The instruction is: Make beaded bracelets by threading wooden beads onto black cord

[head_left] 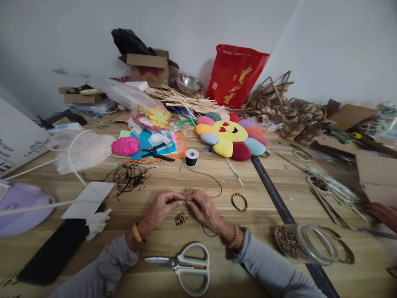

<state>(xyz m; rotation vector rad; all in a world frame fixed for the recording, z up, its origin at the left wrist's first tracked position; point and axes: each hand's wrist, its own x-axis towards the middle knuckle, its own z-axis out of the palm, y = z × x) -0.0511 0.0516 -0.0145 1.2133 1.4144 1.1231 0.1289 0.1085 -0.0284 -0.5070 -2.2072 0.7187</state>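
My left hand (pixel 163 209) is closed in a pinch, its fingertips meeting those of my right hand (pixel 204 211). What the left fingers hold is too small to make out. A thin black cord (pixel 218 182) runs from a spool (pixel 192 158) to my right hand, which is closed on it; a loop of the cord shows below that wrist. Just under the fingertips lies a small pile of dark, multicoloured beads (pixel 180 218). A beaded bracelet (pixel 239 202) rests to the right. Scissors (pixel 192 265) with pale handles lie between my forearms, blades pointing left.
At right a clear jar (pixel 305 244) of beads lies on its side. Another person's hand (pixel 383 215) is at the right edge. Beyond my hands are black cord scraps (pixel 130 176), pliers (pixel 158 154), pink yarn (pixel 125 146) and a flower cushion (pixel 231 134). A dark phone-like slab (pixel 54 252) lies left.
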